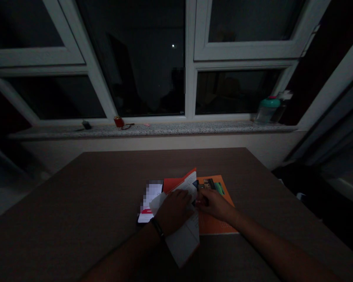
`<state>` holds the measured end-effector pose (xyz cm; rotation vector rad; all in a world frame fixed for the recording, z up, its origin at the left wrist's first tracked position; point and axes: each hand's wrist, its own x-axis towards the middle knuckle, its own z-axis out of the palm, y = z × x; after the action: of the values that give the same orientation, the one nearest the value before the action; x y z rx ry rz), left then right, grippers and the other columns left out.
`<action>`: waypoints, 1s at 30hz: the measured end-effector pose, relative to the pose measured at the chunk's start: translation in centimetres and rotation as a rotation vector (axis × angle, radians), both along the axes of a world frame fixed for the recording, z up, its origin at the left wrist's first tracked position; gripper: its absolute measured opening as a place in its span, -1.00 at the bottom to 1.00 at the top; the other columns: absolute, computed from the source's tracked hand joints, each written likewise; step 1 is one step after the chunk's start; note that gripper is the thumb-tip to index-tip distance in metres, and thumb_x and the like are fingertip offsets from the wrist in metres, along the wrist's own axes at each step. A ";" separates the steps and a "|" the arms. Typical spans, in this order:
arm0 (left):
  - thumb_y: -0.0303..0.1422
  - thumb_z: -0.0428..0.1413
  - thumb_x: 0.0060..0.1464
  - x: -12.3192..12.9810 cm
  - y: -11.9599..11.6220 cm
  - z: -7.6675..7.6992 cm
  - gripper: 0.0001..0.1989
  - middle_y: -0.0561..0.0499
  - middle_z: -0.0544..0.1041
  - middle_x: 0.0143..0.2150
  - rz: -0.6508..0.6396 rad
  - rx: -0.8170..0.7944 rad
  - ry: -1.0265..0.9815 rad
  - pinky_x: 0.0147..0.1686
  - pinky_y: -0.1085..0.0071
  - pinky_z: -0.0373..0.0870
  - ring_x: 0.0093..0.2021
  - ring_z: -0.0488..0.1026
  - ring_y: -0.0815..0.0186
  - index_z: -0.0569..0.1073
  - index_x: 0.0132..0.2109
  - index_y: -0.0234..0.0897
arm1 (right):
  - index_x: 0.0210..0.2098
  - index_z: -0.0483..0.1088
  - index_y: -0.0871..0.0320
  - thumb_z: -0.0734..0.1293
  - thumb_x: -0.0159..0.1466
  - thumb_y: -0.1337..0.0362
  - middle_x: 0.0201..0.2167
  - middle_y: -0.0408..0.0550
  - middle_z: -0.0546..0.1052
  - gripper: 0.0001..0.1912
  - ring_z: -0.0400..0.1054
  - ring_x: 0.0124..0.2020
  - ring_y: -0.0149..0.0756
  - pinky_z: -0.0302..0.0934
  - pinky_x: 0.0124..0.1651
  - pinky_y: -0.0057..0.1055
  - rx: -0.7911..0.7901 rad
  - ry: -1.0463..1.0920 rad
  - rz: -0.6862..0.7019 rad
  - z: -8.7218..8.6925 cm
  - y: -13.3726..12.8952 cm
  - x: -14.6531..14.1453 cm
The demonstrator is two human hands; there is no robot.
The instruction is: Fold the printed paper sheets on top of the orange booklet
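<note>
**Q:** What is recorded at the left hand?

**A:** The left hand (174,211) is laid palm down on the open booklet (182,239), with the fingers extended toward the right. No grip is observed. A black wristband (158,228) is worn at the wrist.

**Q:** And the right hand?

**A:** The right hand (214,204) is held narrow, its fingers (202,200) drawn together at the booklet's raised pages, just beside the left fingertips. Whether a page is pinched cannot be determined in the low light.

**Q:** Where is the booklet located?

**A:** It is placed near the middle of the table's near half. Its red cover and white pages are raised at the far end. An orange booklet (217,222) is positioned directly to the right, partly beneath the open booklet and the right hand. To the left, a white paper (150,197) is seen against the open booklet; its markings are obscured by blur.

**Q:** What is noted farther out?

**A:** All of these items rest on a brown wood-grain table (59,199). Beyond its far edge, a speckled stone windowsill (194,128) is seen. A small red object (119,122) and a small dark object (86,125) are set toward the left, and a clear bottle with a teal cap (267,110) toward the right.
</note>
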<state>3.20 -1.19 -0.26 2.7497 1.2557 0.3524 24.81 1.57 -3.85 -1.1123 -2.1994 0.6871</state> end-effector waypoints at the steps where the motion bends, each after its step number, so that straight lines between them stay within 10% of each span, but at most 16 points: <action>1: -0.29 0.13 0.20 0.0 0.0 0.0 -0.68 -0.08 0.39 0.12 -0.001 0.004 -0.004 0.11 0.14 0.25 0.11 0.30 0.11 0.32 0.08 -0.23 | -0.39 0.28 0.12 0.35 0.15 0.38 -0.51 -0.21 0.38 -0.87 0.26 -0.48 -0.39 0.02 -0.44 -0.51 -0.005 0.011 -0.026 -0.2 0.3 0.0; 30: -0.33 0.08 0.23 -0.3 0.2 -0.8 -0.53 -0.12 0.28 0.28 -0.035 -0.022 -0.032 0.21 0.10 0.16 0.25 0.21 0.11 0.21 0.24 -0.20 | -0.42 0.27 0.13 0.36 0.09 0.43 -0.55 -0.23 0.38 -0.84 0.22 -0.53 -0.43 0.00 -0.49 -0.54 -0.048 0.036 -0.011 0.4 0.0 -0.4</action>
<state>2.88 -0.94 -1.06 2.7324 1.1952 0.3755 24.41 1.53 -3.44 -1.1259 -2.1556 0.7529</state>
